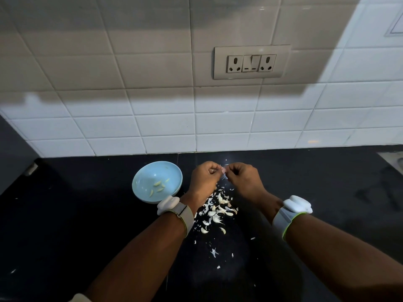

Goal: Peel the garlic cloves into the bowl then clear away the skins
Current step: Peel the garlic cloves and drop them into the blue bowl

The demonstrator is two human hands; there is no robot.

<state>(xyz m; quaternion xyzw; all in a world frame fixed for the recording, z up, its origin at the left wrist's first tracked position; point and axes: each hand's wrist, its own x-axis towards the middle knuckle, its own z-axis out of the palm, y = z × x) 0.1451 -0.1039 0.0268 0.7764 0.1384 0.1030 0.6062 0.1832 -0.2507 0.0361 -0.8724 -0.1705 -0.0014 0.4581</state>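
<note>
Dark counter (87,214), hands (224,173) on clove (223,170)

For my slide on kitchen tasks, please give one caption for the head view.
Both hands, left and right, pinch a garlic clove above loose skins, beside a blue bowl.

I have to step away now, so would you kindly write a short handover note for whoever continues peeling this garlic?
Hands: left hand and right hand both pinch one garlic clove between their fingertips, held above the black counter, mid-peel.
Things: the blue bowl sits to the left of the hands and holds a few peeled cloves. A pile of skins and cloves lies on the counter between the wrists, with scraps scattered nearer the person.
Done: a few cloves peeled into the bowl.
Left: finish this clove, drop it in the bowl, peel any cloves left in the pile, then clear the skins.
</note>
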